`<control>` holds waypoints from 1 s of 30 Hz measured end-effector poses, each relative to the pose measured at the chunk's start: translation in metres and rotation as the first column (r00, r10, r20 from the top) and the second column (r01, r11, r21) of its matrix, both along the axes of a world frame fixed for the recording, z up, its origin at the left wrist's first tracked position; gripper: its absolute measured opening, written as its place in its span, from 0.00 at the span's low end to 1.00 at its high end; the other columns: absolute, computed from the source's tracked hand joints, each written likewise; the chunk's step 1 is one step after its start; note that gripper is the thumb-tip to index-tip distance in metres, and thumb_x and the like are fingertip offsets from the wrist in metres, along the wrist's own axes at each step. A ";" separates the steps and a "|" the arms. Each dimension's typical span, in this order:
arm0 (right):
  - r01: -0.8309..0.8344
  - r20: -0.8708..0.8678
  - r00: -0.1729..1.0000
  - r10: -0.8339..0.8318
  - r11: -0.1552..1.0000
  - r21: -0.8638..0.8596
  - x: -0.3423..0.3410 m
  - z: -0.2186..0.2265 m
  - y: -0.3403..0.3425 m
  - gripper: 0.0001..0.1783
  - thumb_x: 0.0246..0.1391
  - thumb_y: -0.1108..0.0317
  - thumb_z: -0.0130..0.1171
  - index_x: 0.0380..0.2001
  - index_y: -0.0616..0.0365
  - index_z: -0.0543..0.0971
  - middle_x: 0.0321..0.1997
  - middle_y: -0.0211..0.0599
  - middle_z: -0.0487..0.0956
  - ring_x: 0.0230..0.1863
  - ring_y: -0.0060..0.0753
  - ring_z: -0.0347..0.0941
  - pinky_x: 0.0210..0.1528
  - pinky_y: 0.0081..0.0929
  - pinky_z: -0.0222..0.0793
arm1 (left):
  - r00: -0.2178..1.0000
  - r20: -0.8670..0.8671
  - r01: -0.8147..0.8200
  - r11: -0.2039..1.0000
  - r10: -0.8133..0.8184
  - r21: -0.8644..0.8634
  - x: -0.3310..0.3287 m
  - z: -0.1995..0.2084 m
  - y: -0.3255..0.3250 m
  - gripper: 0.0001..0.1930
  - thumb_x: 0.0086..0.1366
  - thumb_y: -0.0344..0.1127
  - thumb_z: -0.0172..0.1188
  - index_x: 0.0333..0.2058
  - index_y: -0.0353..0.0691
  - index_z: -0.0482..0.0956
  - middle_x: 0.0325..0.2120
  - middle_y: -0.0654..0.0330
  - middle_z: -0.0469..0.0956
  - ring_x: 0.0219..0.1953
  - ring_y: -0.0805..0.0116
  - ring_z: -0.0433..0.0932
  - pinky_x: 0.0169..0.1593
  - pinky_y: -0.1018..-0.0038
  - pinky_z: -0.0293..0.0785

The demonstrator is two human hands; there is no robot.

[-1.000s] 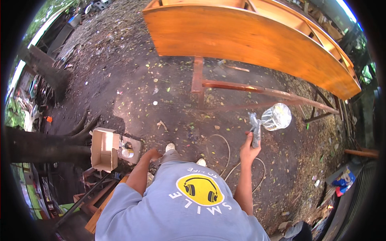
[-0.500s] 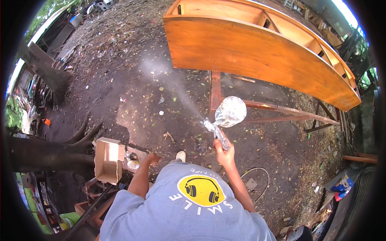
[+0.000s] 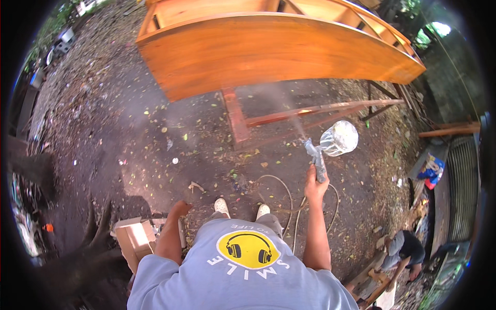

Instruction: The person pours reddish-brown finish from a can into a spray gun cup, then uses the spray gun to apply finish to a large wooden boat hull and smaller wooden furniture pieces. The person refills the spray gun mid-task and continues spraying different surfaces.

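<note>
at one o'clock from the shirt (image 3: 201, 281), saw the spray gun (image 3: 315, 156) gripped fully by the right hand (image 3: 315, 187); judged it stiff, heavy toward the cup (image 3: 339, 138), best held by the handle (image 3: 321, 173). at ten o'clock, saw the left hand (image 3: 181, 208) half unfolded, without visible load.

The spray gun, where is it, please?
In the head view, the spray gun is right of centre, in the right hand, in front of the orange cabinet.

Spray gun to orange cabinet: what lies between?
In the head view, pale mist and a reddish-brown rail show between the spray gun and orange cabinet.
</note>
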State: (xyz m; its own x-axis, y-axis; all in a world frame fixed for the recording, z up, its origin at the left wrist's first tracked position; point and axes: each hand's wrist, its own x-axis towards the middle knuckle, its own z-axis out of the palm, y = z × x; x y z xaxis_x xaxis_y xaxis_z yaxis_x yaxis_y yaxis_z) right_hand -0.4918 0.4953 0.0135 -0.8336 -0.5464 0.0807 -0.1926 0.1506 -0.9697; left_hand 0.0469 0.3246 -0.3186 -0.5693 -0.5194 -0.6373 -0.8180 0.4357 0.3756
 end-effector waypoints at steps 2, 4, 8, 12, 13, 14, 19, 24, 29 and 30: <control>0.097 -0.006 0.995 -0.097 0.994 -0.050 -0.027 -0.001 0.007 0.21 0.63 0.70 0.57 0.57 0.65 0.73 0.31 0.23 0.75 0.30 0.13 0.65 0.34 0.17 0.65 | 0.999 -0.048 -0.008 0.992 0.002 -0.124 -0.007 -0.005 -0.008 0.25 0.63 0.54 0.57 0.32 0.34 0.85 0.25 0.48 0.83 0.34 0.51 0.84 0.45 0.59 0.77; 0.133 -0.008 0.991 -0.134 0.989 -0.067 -0.052 0.011 0.013 0.17 0.63 0.68 0.57 0.52 0.66 0.76 0.29 0.21 0.74 0.28 0.12 0.64 0.30 0.17 0.62 | 0.990 -0.065 -0.129 0.988 0.124 -0.082 -0.037 0.011 -0.009 0.24 0.62 0.54 0.56 0.30 0.34 0.85 0.23 0.49 0.83 0.33 0.52 0.84 0.43 0.60 0.77; 0.279 -0.044 0.957 -0.286 0.953 -0.117 -0.102 0.028 0.031 0.12 0.63 0.64 0.58 0.38 0.65 0.78 0.23 0.19 0.70 0.24 0.11 0.61 0.24 0.18 0.56 | 0.899 -0.035 -0.427 0.892 0.436 0.146 -0.102 0.089 -0.010 0.21 0.63 0.49 0.57 0.30 0.33 0.84 0.21 0.52 0.83 0.26 0.55 0.83 0.38 0.61 0.78; 0.399 -0.072 0.908 -0.413 0.903 -0.160 -0.153 0.040 0.045 0.12 0.64 0.64 0.58 0.37 0.63 0.78 0.22 0.20 0.70 0.23 0.13 0.61 0.23 0.20 0.55 | 0.865 -0.048 -0.481 0.854 0.499 0.196 -0.116 0.083 0.007 0.20 0.64 0.48 0.57 0.31 0.33 0.85 0.22 0.54 0.83 0.24 0.60 0.83 0.36 0.65 0.79; 0.415 -0.069 0.900 -0.431 0.893 -0.172 -0.157 0.049 0.046 0.11 0.64 0.64 0.57 0.37 0.63 0.78 0.23 0.20 0.70 0.23 0.13 0.61 0.23 0.21 0.55 | 0.922 -0.057 -0.372 0.919 0.382 0.129 -0.115 0.075 0.009 0.20 0.64 0.48 0.57 0.32 0.34 0.85 0.22 0.54 0.84 0.24 0.61 0.83 0.36 0.65 0.79; 0.428 -0.156 0.874 -0.461 0.881 -0.202 -0.162 0.058 0.044 0.11 0.64 0.64 0.57 0.37 0.62 0.78 0.22 0.20 0.70 0.22 0.13 0.61 0.23 0.22 0.55 | 0.964 -0.057 -0.255 0.965 0.259 0.061 -0.114 0.068 0.010 0.19 0.64 0.47 0.57 0.32 0.34 0.85 0.23 0.54 0.84 0.25 0.62 0.83 0.36 0.66 0.79; 0.368 -0.048 0.922 -0.385 0.908 -0.201 -0.162 0.059 0.045 0.10 0.64 0.65 0.57 0.36 0.62 0.77 0.21 0.19 0.70 0.21 0.13 0.61 0.22 0.20 0.56 | 0.915 -0.035 -0.390 0.904 0.402 0.177 -0.143 0.086 0.020 0.25 0.64 0.52 0.56 0.27 0.30 0.83 0.20 0.52 0.82 0.27 0.57 0.83 0.38 0.63 0.77; 0.129 0.104 0.988 -0.112 0.977 -0.172 -0.097 0.065 0.029 0.08 0.64 0.68 0.57 0.36 0.62 0.77 0.21 0.18 0.70 0.20 0.08 0.61 0.21 0.14 0.56 | 0.867 -0.038 -0.483 0.856 0.497 0.185 -0.136 0.066 0.020 0.25 0.64 0.52 0.56 0.28 0.30 0.82 0.20 0.51 0.82 0.27 0.55 0.83 0.38 0.62 0.77; -0.121 0.107 0.984 0.142 0.976 -0.183 -0.024 0.051 0.013 0.07 0.63 0.69 0.57 0.39 0.61 0.76 0.22 0.20 0.72 0.20 0.09 0.62 0.20 0.15 0.57 | 0.942 -0.070 -0.319 0.940 0.329 0.124 -0.112 0.059 0.020 0.22 0.64 0.50 0.56 0.29 0.33 0.83 0.22 0.51 0.83 0.29 0.54 0.83 0.38 0.61 0.77; -0.165 0.061 0.982 0.179 0.969 -0.185 -0.011 0.047 0.009 0.06 0.63 0.68 0.57 0.33 0.59 0.75 0.20 0.20 0.71 0.18 0.10 0.63 0.18 0.16 0.56 | 0.969 -0.095 -0.222 0.972 0.229 0.080 -0.102 0.049 0.018 0.20 0.64 0.49 0.56 0.31 0.34 0.83 0.23 0.51 0.83 0.29 0.54 0.83 0.38 0.61 0.77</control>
State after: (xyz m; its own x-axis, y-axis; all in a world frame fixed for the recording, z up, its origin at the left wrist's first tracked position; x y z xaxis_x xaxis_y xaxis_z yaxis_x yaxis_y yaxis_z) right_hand -0.5032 0.5038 0.0604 -0.7359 -0.6646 0.1296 -0.1247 -0.0551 -0.9907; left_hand -0.0548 0.3428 -0.2698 -0.5067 -0.5991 -0.6199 -0.8477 0.2152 0.4849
